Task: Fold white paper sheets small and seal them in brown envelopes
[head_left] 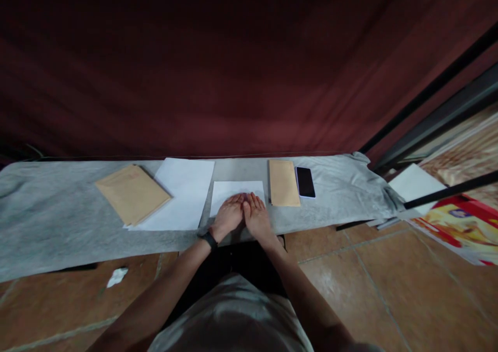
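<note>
A white sheet of paper (221, 188), landscape to me, lies on the grey cloth in front of my body. My left hand (229, 214), with a dark band at the wrist, rests on its lower middle, fingers stretched out. Beside it my right hand (257, 217) lies on the paper too, fingers extended and pointing away from me. The two hands meet near the thumbs and cover the sheet's lower part. Just right of the paper is a brown envelope (285, 183). To the left are larger white sheets (187, 191), partly under a stack of brown envelopes (132, 194).
A grey cloth (66, 207) covers the long narrow table. A dark phone (305, 182) lies right of the single envelope. Behind hangs a dark red curtain (233, 82). Black bars and a red-yellow box (462, 222) stand at right; a white scrap (117, 277) is on the tiled floor.
</note>
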`<action>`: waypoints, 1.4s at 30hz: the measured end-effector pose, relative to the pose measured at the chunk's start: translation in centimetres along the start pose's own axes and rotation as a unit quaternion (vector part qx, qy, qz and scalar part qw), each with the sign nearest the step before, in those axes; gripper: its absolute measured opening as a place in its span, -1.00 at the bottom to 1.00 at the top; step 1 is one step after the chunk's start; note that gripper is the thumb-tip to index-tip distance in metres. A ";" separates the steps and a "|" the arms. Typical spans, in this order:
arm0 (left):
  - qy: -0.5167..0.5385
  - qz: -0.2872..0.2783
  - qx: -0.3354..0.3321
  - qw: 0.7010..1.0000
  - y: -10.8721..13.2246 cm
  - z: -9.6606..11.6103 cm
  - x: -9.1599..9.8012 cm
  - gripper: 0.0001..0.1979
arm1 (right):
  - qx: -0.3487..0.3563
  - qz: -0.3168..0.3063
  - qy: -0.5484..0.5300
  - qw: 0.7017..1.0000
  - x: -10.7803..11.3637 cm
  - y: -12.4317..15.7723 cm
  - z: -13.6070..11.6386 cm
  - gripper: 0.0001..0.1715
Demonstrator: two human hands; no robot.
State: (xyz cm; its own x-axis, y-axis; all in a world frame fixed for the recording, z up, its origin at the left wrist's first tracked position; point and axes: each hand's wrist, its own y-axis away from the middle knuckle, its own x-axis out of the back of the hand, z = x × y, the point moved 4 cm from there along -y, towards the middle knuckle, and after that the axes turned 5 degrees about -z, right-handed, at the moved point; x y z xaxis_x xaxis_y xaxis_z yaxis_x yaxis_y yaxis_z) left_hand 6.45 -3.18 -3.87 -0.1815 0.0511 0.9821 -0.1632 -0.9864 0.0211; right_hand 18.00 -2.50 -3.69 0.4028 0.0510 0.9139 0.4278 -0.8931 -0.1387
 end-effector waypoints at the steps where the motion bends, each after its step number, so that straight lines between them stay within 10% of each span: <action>1: -0.001 0.008 0.006 1.000 -0.6 -0.4 0.4 -0.47 | 0.012 -0.011 -0.003 1.000 -0.2 -1.1 -0.5 -0.37; 15: -0.009 0.072 0.127 0.989 -1.6 -4.1 -1.3 -0.36 | -0.034 0.019 0.056 0.998 -3.3 -5.5 1.9 -0.32; 22: -0.017 0.076 0.154 0.985 1.8 -4.1 -1.0 -0.35 | -0.039 0.051 0.057 0.996 -3.3 -5.6 2.3 -0.30; 28: -0.034 0.080 0.093 0.992 6.8 -2.1 -0.9 -0.44 | -0.003 -0.133 0.112 0.985 -0.7 -9.2 2.5 -0.45; 42: 0.017 0.138 0.070 0.988 8.2 -2.2 -0.9 -0.48 | -0.002 -0.267 0.081 0.960 3.5 -14.6 1.4 -0.53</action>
State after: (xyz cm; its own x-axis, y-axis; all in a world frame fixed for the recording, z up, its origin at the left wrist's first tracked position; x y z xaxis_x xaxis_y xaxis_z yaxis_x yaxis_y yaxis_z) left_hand 3.10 -10.92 -4.98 -0.2328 -0.2198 0.9474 0.0328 -0.9753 -0.2182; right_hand 14.31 11.33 0.95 -0.0051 0.4321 0.9018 0.5357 -0.7603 0.3674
